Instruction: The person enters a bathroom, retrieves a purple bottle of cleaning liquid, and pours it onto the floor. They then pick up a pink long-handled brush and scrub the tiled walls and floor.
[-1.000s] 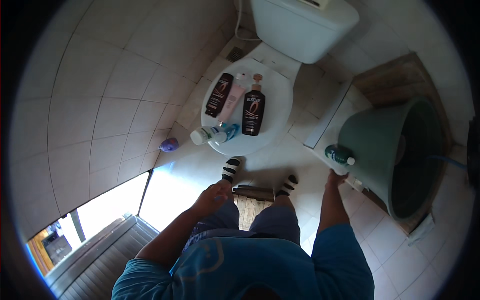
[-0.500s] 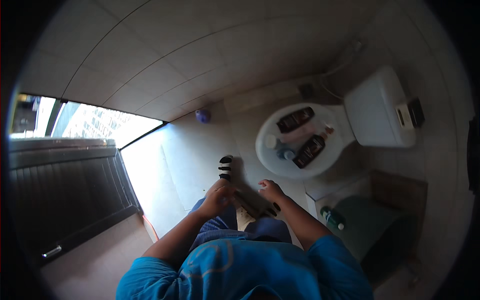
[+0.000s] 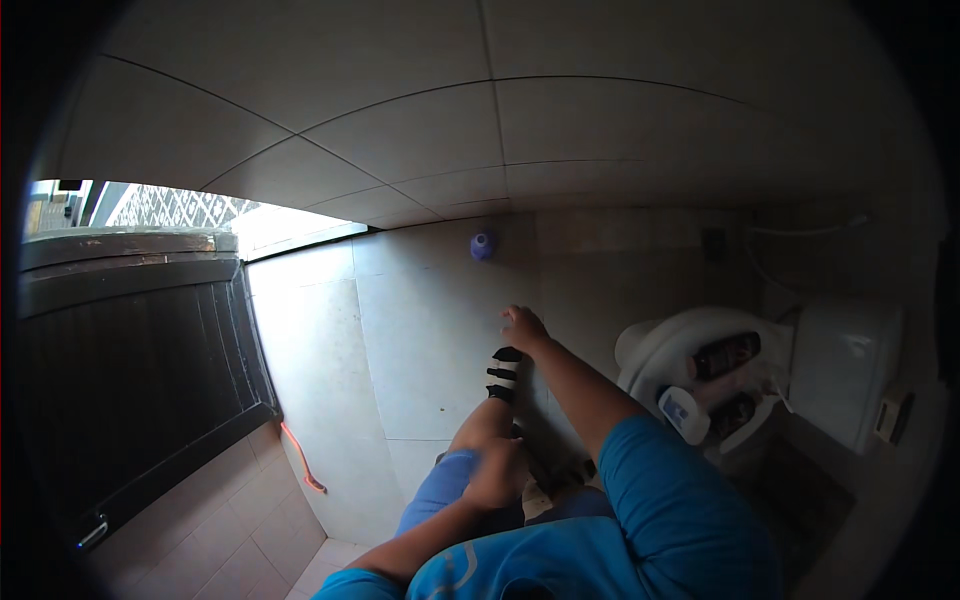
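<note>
Purple marks the small cap-shaped object lying on the pale floor tiles at the foot of the wall, well to the left of the toilet. Compared with half a second ago, the view has swung left and the right hand is now stretched out toward that object, fingers spread and holding nothing, near it but not touching. The left hand is rested on the knee, loosely curled and empty. Dark bottles are seen on the closed toilet lid. The shift is judged to place the purple object as the thing being reached for.
</note>
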{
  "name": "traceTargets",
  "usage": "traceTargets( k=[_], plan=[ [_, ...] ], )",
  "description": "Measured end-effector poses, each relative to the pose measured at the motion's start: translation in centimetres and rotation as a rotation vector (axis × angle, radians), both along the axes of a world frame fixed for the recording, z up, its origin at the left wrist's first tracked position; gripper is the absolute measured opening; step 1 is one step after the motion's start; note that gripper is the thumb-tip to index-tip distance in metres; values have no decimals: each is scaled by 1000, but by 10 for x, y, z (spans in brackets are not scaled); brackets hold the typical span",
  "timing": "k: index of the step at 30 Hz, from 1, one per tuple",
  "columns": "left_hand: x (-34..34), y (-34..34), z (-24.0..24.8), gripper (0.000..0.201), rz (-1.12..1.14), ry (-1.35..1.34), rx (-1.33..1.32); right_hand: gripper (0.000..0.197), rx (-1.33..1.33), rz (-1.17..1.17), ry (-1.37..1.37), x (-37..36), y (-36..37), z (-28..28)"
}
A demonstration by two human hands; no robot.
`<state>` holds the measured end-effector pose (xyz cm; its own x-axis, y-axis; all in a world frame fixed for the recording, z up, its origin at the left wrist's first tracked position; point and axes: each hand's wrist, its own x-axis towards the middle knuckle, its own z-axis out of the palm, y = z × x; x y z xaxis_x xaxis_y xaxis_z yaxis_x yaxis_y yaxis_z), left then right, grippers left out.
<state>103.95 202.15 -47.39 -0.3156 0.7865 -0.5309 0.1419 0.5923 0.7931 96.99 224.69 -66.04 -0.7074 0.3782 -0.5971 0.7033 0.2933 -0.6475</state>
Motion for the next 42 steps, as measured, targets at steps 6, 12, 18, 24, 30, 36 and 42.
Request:
traceTargets(
  k=[6, 12, 18, 24, 30, 36, 42],
  plan=[
    [-24, 3, -2, 54, 145, -247, -162, 47, -152, -202, -159, -96, 34, -96],
    [-37, -5, -9, 45, 350, -358, -304, 65, -706, -718, -165, -138, 11, -123],
    [-53, 8, -6, 39, 366, -398, -386, 74, -1030, -895, -27, -166, 29, -174],
    [-44, 0, -19, 36, 298, -327, -282, 37, -354, -728, 52, -134, 29, -173],
    [-28, -17, -14, 42, 449, -142, 69, 34, 33, -24, 156, -41, 1, 57],
    [-128, 34, 160, 35, 472, 176, 359, 49, -150, 176, 241, 13, 38, 310],
    [-151, 44, 242, 52, 103, 99, 381, 46, -230, 286, 428, -1, 24, 395]
  ],
)
